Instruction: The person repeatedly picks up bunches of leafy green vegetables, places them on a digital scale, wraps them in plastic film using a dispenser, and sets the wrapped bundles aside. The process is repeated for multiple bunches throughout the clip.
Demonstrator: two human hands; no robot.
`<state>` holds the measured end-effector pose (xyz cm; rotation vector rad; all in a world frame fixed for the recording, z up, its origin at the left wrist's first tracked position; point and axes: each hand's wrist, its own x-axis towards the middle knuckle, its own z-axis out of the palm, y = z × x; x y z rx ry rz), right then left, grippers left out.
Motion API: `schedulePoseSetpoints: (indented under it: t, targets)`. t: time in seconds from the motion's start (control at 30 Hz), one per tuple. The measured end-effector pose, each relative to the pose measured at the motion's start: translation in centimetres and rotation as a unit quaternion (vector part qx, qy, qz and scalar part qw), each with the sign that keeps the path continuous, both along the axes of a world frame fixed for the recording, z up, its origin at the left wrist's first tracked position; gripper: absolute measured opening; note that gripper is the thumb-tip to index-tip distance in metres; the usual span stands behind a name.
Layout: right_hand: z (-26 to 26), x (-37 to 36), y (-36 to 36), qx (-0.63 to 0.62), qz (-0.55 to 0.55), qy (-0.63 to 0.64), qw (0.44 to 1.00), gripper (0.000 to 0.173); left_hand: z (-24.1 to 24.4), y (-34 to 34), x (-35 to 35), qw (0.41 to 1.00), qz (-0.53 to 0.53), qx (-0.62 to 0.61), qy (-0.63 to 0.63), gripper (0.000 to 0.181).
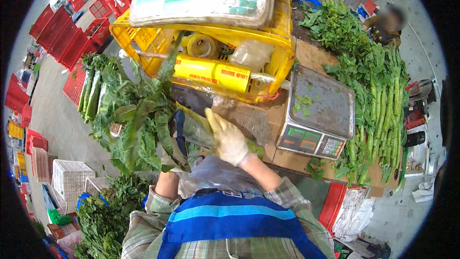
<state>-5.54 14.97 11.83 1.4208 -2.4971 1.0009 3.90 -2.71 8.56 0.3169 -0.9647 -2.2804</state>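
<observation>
A bundle of leafy stem greens lies crosswise before me, leaves to the left and stems to the right. Clear plastic film seems to cover the stems, and a dark blue strip crosses the bundle. My right hand, in a pale work glove, grips the stems from above; its thumb is hidden. My left hand, gloved too, holds the leafy part from below, mostly covered by leaves. Beyond the bundle, a roll of yellow printed film sits on a rod across a yellow plastic crate.
A digital scale with leaf scraps stands right of my hands. Long-stemmed greens are heaped beyond it. Tape rolls lie in the crate. More greens sit at lower left, with red crates beyond. Two people work at far right.
</observation>
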Motion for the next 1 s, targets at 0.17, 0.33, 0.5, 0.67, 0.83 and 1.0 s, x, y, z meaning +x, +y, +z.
schedulePoseSetpoints:
  t: [0.17, 0.33, 0.5, 0.67, 0.83, 1.0]
  targets:
    - [-2.5, 0.8, 2.5, 0.125, -0.084, -0.052, 0.987, 0.082, 4.6, -1.1, -0.6, 0.987, -0.019, -0.001, -0.160, 0.048]
    - [0.9, 1.9, -2.9, 0.127, -0.063, -0.051, 0.989, 0.083, 3.2, -7.8, 3.0, 0.854, 0.024, -0.482, -0.194, 0.046]
    - [5.9, 5.1, -15.2, 0.036, -0.055, -0.179, 0.982, 0.090, 7.4, -10.4, 3.3, 0.941, 0.032, -0.291, -0.173, 0.054]
    - [3.3, 7.6, -21.3, 0.044, 0.194, -0.195, 0.960, 0.118, 1.9, -17.6, 7.8, 0.927, 0.130, -0.232, -0.264, 0.057]
    - [-0.6, 8.1, -17.7, 0.134, 0.089, -0.400, 0.902, 0.101, -0.8, -25.1, 16.2, 0.782, 0.177, -0.400, -0.443, 0.047]
    - [-5.0, 9.6, -12.2, 0.085, 0.051, -0.452, 0.887, 0.088, 1.7, -35.8, 18.1, 0.735, 0.165, -0.375, -0.540, 0.051]
